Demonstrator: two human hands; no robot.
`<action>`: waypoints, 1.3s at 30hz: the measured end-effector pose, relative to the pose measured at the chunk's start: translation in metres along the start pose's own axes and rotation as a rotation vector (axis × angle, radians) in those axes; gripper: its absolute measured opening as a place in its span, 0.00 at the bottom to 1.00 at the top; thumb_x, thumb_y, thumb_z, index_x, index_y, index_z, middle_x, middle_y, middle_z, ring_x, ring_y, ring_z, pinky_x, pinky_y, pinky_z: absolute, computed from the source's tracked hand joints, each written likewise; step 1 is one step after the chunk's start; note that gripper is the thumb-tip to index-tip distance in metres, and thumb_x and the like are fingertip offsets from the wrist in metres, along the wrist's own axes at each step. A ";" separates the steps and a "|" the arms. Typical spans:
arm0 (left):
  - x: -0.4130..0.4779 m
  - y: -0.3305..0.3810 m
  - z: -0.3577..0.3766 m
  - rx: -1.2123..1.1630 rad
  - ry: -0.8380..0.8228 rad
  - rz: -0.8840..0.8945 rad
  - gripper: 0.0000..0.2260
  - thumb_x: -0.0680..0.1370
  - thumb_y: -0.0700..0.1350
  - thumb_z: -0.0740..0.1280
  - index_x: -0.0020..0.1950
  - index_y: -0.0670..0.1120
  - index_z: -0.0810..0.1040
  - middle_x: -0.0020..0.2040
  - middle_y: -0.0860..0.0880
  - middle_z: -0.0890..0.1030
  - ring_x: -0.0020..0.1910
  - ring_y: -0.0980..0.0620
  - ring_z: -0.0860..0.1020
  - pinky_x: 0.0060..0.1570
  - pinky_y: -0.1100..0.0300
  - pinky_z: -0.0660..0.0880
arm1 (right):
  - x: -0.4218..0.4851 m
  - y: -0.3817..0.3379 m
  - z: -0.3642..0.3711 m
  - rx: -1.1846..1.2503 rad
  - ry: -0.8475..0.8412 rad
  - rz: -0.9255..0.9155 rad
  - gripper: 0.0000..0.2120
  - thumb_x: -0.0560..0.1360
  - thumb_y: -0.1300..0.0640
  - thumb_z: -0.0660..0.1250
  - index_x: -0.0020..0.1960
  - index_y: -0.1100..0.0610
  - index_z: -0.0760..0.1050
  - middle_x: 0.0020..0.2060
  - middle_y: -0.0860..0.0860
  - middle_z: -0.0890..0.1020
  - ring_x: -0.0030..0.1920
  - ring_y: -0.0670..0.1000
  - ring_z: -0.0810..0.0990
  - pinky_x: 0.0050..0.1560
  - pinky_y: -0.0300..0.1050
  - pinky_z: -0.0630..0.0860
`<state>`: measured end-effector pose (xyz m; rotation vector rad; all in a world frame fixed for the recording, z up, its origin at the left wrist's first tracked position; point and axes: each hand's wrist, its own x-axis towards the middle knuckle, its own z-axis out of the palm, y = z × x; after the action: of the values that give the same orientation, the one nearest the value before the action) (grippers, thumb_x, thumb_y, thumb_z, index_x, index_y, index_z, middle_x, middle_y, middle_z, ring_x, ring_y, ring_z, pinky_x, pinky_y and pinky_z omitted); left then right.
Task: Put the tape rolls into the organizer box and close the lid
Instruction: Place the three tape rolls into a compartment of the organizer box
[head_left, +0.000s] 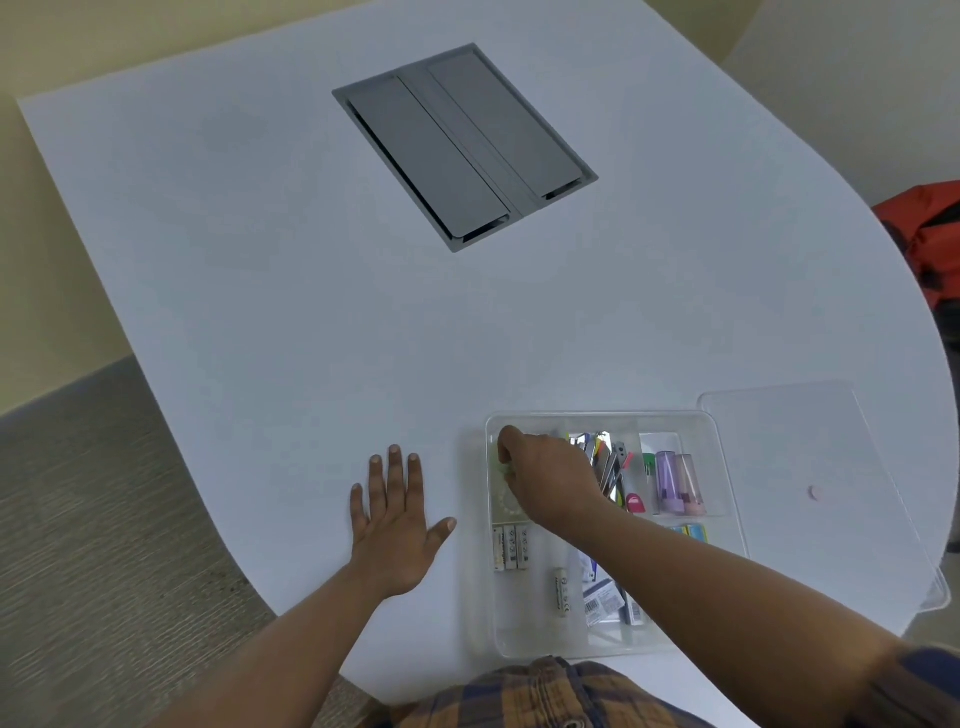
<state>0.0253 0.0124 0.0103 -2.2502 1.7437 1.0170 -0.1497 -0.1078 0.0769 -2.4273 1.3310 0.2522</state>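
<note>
Setting pale green tape roll (503, 470), pinched by R hand (545, 480), into clear plastic organizer box (727, 467) 10 o'clock compartment; seat flat; L hand (395, 525) flat, released.

Battery (560, 592) shows a CE mark; barcode label (602, 603) unreadable.

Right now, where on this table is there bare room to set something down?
The widest bare stretch lies between the grey hatch and the left hand, running to the table's left edge. It is crowded at the organizer box, where the right hand works, and the lid fills its right side.
</note>
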 end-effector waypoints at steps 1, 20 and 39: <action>0.000 0.000 -0.001 -0.002 -0.001 -0.001 0.40 0.71 0.70 0.39 0.71 0.48 0.25 0.71 0.48 0.23 0.69 0.47 0.22 0.70 0.42 0.31 | 0.000 0.001 0.000 -0.008 0.011 -0.009 0.09 0.73 0.62 0.65 0.51 0.54 0.70 0.38 0.52 0.81 0.33 0.56 0.72 0.33 0.44 0.66; 0.000 0.001 -0.001 0.021 -0.038 -0.009 0.40 0.69 0.71 0.33 0.70 0.49 0.23 0.69 0.48 0.20 0.68 0.47 0.21 0.70 0.42 0.31 | 0.000 0.010 -0.018 0.032 -0.063 0.167 0.09 0.75 0.51 0.66 0.53 0.52 0.75 0.47 0.52 0.83 0.47 0.57 0.81 0.44 0.46 0.77; 0.000 0.001 -0.002 0.024 -0.037 -0.011 0.39 0.69 0.71 0.33 0.70 0.49 0.23 0.69 0.48 0.20 0.68 0.47 0.20 0.70 0.42 0.30 | 0.009 0.018 -0.021 -0.288 -0.271 0.028 0.14 0.71 0.66 0.65 0.51 0.52 0.80 0.48 0.53 0.83 0.46 0.57 0.82 0.44 0.47 0.77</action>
<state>0.0254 0.0110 0.0125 -2.2093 1.7181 1.0234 -0.1607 -0.1321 0.0890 -2.4879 1.2792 0.7995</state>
